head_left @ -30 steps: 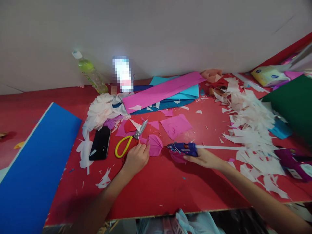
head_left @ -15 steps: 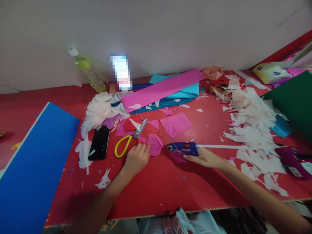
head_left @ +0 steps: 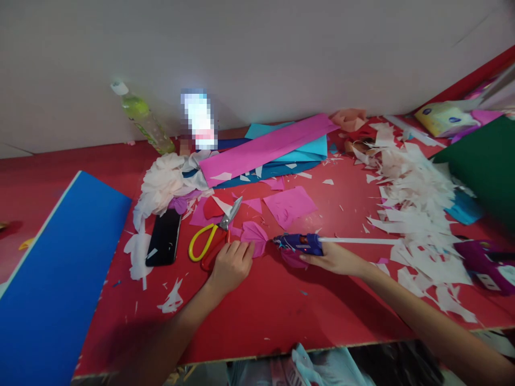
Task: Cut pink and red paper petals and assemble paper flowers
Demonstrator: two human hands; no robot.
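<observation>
My left hand point(head_left: 234, 264) is closed at the lower left edge of a pink crepe paper petal point(head_left: 256, 237), its fingertips pressed on it. A blue glue gun point(head_left: 301, 244) is in my right hand point(head_left: 338, 259), its nozzle pointing left and close to the petal's gathered right end. From the gun's rear a long white glue stick point(head_left: 358, 240) sticks out to the right. Partly under the gun lies another pink paper piece point(head_left: 293, 259). Scissors point(head_left: 204, 241) with one yellow and one red handle lie partly open just beyond my left hand.
A black phone point(head_left: 164, 238) and a white paper flower point(head_left: 163, 182) are at the left, near a blue board point(head_left: 60, 273). Folded pink paper point(head_left: 269, 147) lies at the back beside a leaning bottle point(head_left: 145, 120). White scraps point(head_left: 418, 187) cover the right side.
My left hand has shifted slightly right along the petal's lower edge. The glue gun in my right hand has moved a little left.
</observation>
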